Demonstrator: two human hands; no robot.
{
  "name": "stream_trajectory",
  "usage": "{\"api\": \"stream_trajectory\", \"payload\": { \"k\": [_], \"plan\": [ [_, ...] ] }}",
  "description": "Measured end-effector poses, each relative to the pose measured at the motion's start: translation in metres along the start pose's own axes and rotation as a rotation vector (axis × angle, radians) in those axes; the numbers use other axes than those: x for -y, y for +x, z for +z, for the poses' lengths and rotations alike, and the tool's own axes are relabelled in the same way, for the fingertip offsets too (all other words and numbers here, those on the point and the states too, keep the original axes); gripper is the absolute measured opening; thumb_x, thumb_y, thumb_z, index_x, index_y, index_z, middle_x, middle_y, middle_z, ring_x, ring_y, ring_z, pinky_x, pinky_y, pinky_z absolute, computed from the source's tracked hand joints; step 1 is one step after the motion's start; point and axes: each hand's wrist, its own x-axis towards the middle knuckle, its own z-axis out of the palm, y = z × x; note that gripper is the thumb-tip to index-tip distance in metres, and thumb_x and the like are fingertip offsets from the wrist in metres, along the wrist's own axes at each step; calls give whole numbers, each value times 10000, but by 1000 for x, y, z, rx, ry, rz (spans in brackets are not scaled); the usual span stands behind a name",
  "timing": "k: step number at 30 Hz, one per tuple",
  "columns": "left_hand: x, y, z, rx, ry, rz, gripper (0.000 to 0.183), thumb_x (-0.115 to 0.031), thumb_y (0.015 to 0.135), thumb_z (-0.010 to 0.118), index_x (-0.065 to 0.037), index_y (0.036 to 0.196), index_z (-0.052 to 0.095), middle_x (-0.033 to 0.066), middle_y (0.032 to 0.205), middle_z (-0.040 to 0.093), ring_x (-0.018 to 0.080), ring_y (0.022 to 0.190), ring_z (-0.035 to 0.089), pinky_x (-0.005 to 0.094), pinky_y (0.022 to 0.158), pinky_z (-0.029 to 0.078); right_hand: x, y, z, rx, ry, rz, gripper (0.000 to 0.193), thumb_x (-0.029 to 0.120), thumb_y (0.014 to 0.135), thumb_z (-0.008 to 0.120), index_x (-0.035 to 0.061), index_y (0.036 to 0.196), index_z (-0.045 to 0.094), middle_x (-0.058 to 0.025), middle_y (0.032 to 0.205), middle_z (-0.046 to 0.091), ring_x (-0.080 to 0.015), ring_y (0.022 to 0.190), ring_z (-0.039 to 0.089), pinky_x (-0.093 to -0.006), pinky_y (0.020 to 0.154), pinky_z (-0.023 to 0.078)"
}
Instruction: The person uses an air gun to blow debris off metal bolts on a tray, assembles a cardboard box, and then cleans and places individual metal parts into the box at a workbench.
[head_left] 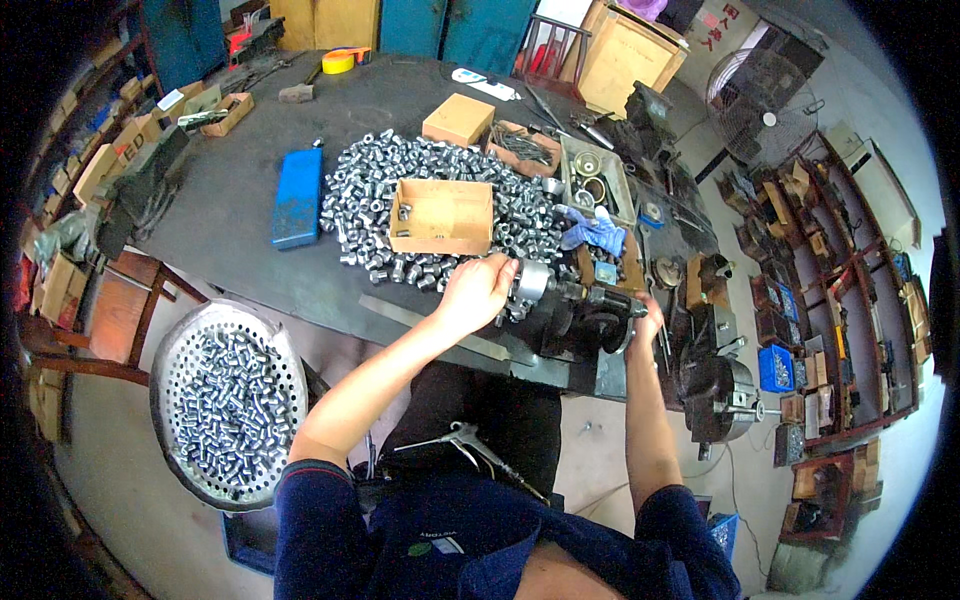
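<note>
My left hand [482,292] is closed at the face of a round silver chuck [532,280] on a small bench-mounted machine [592,315]. Its fingertips press together there, and whatever they pinch is hidden. At the machine's other end, my right hand [648,322] curls around the dark handwheel [614,335], partly out of sight behind it. A large heap of shiny metal fittings [375,180] spreads over the dark table beyond my left hand. An open cardboard box [441,215] with a few small pieces inside rests on the heap.
A perforated metal basin [166,400] full of fittings stands at lower left. An air blow gun [462,437] lies across my lap. On the table are a blue box [297,197], a closed carton [458,120], blue gloves [594,232] and a parts tray [628,205]. Shelves [850,270] and a fan [765,110] are right.
</note>
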Motion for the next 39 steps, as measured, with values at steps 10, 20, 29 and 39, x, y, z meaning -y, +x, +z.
{"api": "stream_trajectory", "payload": {
  "k": [10, 20, 29, 39],
  "plan": [
    [-7, 0, 6, -51, 18, 39, 278, -216, 888, 450, 10, 741, 519, 223, 630, 531, 406, 651, 545, 465, 575, 404, 36, -67, -65, 204, 666, 467, 188, 222, 868, 435, 57, 820, 511, 17, 612, 425, -59, 426, 294, -189, 352, 193],
    [-15, 9, 5, 9, -5, 42, 294, -239, 868, 481, 5, 717, 545, 215, 612, 543, 398, 625, 553, 466, 558, 416, -25, 40, -23, 72, 277, -195, 206, 206, 813, 510, 19, 807, 596, -5, 598, 515, -87, 476, 458, -223, 407, 338],
    [-4, 0, -9, -15, 58, 8, 322, -270, 866, 484, -7, 686, 525, 212, 599, 542, 404, 623, 548, 480, 571, 418, 90, -55, -60, 188, 691, 62, 195, 245, 879, 476, 60, 830, 512, 14, 628, 419, -59, 458, 318, -205, 361, 212],
    [36, 44, -35, -156, 390, 47, 312, -280, 850, 493, -8, 748, 606, 204, 652, 595, 367, 639, 596, 453, 607, 469, 8, -11, -10, -67, 214, 309, 208, 138, 770, 517, -9, 885, 610, -45, 660, 555, -135, 484, 445, -266, 463, 354]
  ]
}}
